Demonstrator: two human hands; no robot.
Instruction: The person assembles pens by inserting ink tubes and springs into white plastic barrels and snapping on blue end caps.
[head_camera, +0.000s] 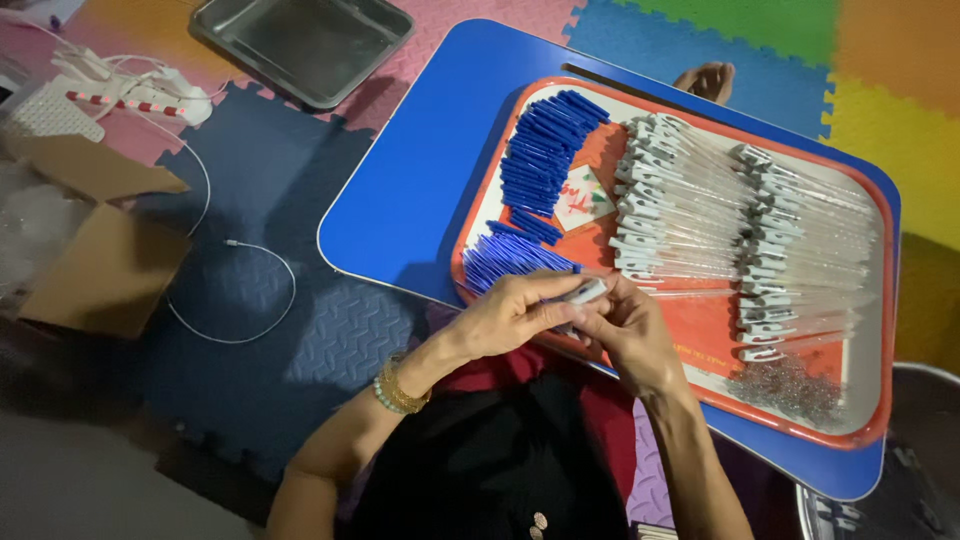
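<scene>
My left hand (505, 315) and my right hand (630, 335) meet at the near edge of an orange tray (880, 330). Together they pinch a small white clip-like piece with a blue part (583, 292). Bangles circle my left wrist. On the tray lie rows of blue sticks (540, 150), a fan of more blue sticks (510, 258), and two rows of clear tubes with white caps (690, 200). A pile of tiny metal bits (790, 385) rests at the tray's right end.
The tray sits on a small blue table (410, 190) over coloured foam floor mats. A metal baking pan (305, 45) lies beyond, cardboard pieces (105, 270) and a white cable (245, 290) to the left. A toe (708, 80) shows past the table.
</scene>
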